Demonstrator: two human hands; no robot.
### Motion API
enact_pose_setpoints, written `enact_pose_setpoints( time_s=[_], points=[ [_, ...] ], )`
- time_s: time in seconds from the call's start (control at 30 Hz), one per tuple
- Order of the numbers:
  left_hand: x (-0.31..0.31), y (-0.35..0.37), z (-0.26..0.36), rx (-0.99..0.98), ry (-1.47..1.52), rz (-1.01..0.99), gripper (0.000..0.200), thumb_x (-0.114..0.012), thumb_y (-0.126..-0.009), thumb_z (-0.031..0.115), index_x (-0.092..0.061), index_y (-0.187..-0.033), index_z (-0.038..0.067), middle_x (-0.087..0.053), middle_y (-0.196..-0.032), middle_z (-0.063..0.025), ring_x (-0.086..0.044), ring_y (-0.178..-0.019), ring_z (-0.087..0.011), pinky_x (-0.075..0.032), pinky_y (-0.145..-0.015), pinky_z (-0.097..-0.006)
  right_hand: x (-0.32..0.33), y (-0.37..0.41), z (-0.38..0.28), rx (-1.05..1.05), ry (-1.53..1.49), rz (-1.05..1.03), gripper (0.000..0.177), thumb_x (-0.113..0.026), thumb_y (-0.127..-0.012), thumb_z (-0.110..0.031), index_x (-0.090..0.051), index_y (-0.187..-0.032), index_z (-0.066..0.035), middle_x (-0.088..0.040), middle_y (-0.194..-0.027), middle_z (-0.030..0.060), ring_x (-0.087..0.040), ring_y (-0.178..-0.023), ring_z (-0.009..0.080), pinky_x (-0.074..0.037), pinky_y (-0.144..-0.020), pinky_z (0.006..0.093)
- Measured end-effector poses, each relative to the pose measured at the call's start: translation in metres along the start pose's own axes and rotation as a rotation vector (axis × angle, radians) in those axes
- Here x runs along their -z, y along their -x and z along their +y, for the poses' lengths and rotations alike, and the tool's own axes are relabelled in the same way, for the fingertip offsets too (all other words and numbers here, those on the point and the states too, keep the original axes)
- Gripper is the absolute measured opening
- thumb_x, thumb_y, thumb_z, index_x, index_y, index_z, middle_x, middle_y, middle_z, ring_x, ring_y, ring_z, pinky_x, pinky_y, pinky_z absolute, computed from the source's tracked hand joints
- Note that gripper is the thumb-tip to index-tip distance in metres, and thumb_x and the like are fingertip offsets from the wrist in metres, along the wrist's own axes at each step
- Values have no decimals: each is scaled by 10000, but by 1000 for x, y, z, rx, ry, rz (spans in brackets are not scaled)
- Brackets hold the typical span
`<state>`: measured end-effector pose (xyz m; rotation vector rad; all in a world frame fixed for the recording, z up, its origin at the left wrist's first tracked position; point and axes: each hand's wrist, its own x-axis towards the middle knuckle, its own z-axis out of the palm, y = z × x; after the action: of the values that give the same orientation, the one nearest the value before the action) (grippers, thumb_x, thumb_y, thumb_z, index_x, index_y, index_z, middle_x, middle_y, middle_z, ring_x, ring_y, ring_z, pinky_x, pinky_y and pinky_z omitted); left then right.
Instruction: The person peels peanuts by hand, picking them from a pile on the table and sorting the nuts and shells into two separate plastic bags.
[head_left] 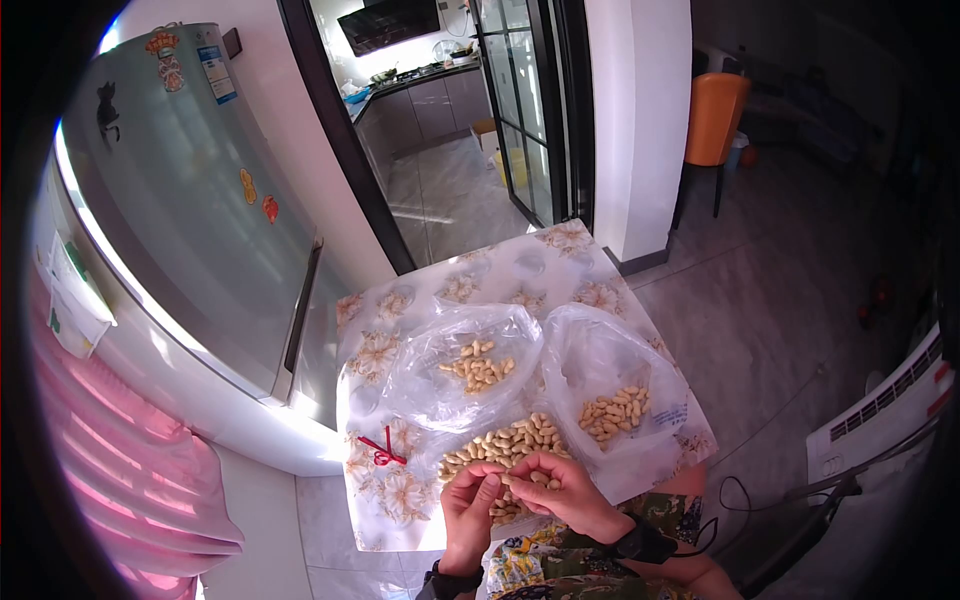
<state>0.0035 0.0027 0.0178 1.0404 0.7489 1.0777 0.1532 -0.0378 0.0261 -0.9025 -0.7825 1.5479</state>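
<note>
the biggest thing i see from my remote place is the worktop (400, 505), covered with a flowered cloth. its near edge is close to the work, so i think a peanut that slips there could roll off to the floor. on it, toward the far side, lies the left bag (410, 392), thin and clear, with some peanuts (482, 372) inside; just beside it is the right bag (568, 350), which also has a group of peanuts (614, 410). both look soft, and a sleeve or a wrist that catches the film could, in my judgement, pull a bag over and mix the contents. the main pile of peanuts (500, 445) lies in front of the bags, partly under the hands; a low forearm might push it apart. the left hand (468, 508) and the right hand (572, 500) have the fingers bent, and thumb and forefinger of each are pinched almost together. to the left lies a red item (382, 448), too small for me to name surely. smallest is what the fingertips seem to hold between them, probably a peanut (504, 479); if the pressure is uneven, it could crack suddenly and scatter bits
</note>
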Motion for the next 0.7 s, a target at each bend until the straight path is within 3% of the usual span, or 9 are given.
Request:
enact_pose_setpoints(
  time_s=[0.27,0.33,0.43,0.7],
  points=[
    [0,-1,-2,-32,21,-7,115,-640,-880,34,-624,-990,4,-636,-930,-27,-559,-770,-79,-457,-704,-215,1,1,2,66,133,60,158,-647,-904,-104,-581,-1020,-19,-565,-784,-20,-472,-617,29,-366,-526,174],
    [4,0,-5,-21,42,-22,132,-631,-868,-41,-633,-995,-3,-653,-972,-46,-617,-894,-115,-481,-836,-242,2,0,4,93,153,66,158,-648,-903,-104,-583,-1021,-20,-564,-784,-23,-471,-619,27,-368,-530,172],
    [-2,0,-2,-41,20,27,105,-655,-845,-26,-640,-946,-6,-646,-957,-53,-592,-837,-109,-479,-773,-240,2,0,5,71,91,60,156,-640,-910,-106,-583,-1026,-20,-562,-780,-27,-470,-619,26,-367,-532,172],
    [5,0,-10,-77,-10,51,121,-638,-824,-68,-644,-923,1,-645,-958,-65,-594,-864,-128,-472,-820,-265,-2,2,-2,33,71,43,167,-630,-919,-119,-587,-1045,-19,-547,-742,-30,-460,-612,23,-345,-523,175]
  ],
)
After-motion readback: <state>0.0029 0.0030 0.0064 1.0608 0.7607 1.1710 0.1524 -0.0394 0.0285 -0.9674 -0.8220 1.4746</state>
